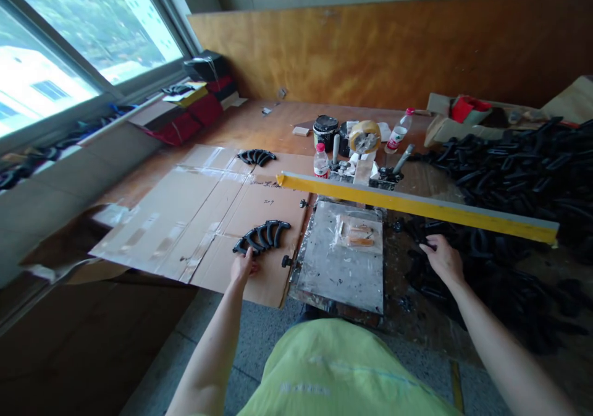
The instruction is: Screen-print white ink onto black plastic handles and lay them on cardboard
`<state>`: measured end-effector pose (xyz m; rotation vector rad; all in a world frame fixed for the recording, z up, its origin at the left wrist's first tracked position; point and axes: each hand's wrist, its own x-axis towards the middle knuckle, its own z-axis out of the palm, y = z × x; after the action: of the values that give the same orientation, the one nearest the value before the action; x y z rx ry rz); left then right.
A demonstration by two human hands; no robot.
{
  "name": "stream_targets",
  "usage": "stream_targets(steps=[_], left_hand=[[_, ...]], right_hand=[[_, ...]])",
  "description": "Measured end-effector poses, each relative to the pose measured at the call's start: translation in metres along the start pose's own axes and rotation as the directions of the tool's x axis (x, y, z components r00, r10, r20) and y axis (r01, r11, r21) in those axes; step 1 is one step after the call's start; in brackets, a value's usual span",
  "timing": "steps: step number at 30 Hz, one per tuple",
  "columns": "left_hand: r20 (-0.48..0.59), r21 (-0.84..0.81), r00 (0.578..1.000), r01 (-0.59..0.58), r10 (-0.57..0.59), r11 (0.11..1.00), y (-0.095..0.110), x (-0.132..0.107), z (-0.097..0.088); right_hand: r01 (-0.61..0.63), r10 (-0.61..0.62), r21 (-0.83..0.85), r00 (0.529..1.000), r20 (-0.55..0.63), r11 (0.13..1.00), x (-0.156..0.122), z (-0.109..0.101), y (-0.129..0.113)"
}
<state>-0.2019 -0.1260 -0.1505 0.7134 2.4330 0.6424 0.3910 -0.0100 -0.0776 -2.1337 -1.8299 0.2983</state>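
Note:
My left hand [243, 266] is over the near edge of the cardboard, its thumb and fingers closed on the end of a black curved piece [239, 245]. That piece lies at the left of a fanned row of similar curved pieces [263, 235]. A second, smaller-looking row [256, 156] sits farther back on the same cardboard [157, 218]. My right hand [443, 258] reaches to the left edge of a dark heap, thumb and fingers pinched on a black piece [422, 241]. Its shape is hard to make out against the heap.
Between my hands lies a grey metal plate [319, 267] with a clear-wrapped packet [359, 232]. A yellow-and-grey bar [417, 209] spans behind it. Bottles [400, 130], a black tub [325, 131] and a tape roll [364, 136] stand farther back. A heap of black pieces [523, 169] covers the right side.

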Motion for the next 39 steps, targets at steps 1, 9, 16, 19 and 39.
stream_targets(steps=[1,9,16,19,39], left_hand=[[-0.018,0.014,1.0,-0.007,0.008,1.0,0.001,-0.003,-0.001],[-0.256,0.164,0.929,-0.232,0.269,0.959,0.014,-0.035,0.009],[-0.029,0.414,0.93,-0.324,0.367,0.851,0.047,-0.037,0.015],[0.004,0.43,0.946,-0.294,0.323,0.854,0.058,-0.029,0.009],[0.112,0.444,0.885,-0.451,0.452,0.774,0.059,-0.005,-0.01]], right_hand=[[0.07,-0.065,0.06,0.995,-0.074,0.996,-0.003,0.0,-0.015],[0.744,-0.735,0.059,0.667,-0.121,0.665,-0.021,0.042,-0.159],[0.774,-0.773,0.038,0.633,-0.046,0.632,-0.021,0.061,-0.173],[0.723,-0.724,0.053,0.689,0.025,0.689,-0.026,0.049,-0.179],[0.358,-0.512,0.369,0.662,0.547,0.858,-0.089,0.195,-0.405]])
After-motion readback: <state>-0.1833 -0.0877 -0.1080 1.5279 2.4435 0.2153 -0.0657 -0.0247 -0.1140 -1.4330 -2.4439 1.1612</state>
